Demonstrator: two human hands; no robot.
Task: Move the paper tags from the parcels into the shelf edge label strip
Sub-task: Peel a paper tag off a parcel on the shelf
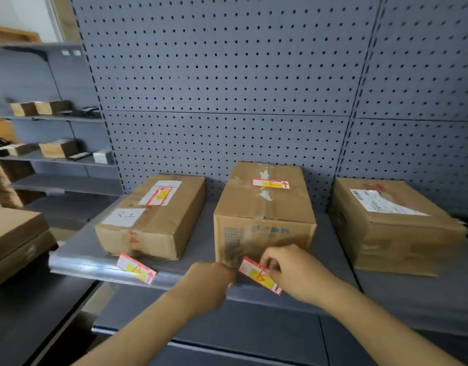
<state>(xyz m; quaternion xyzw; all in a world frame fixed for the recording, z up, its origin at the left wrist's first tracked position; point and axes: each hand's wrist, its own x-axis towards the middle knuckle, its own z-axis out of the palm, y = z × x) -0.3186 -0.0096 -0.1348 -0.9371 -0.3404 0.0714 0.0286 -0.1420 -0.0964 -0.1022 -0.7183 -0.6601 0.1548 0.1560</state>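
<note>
1. Cardboard parcels sat in a row on a grey shelf [201, 233] backed by a pegboard panel [227, 75]; the middle parcel [264, 220] serves as the landmark below.
2. Left of the middle parcel lay the left parcel [153, 215], with a red, white and yellow paper tag [159, 196] resting on a white label on its top.
3. On the middle parcel's own top, toward its far end, lay another tag [271, 184] across the tape seam.
4. Right of the middle parcel stood the right parcel [391, 223], carrying a white shipping label but no coloured tag that I could make out.
5. Along the shelf's front edge, below the middle parcel, ran the clear label strip [95, 265]; a seated tag [136, 268] sat in it, down and to the left of the middle parcel.
6. Directly in front of the middle parcel's near face, the right hand [296, 273] pinched a held tag [260, 275] between thumb and fingers, the tag tilted at the strip's edge.
7. The left hand [209, 283] was just left of that tag, at the shelf edge; blur hid its fingers, so I could not tell whether they were gripping or loose.
</note>
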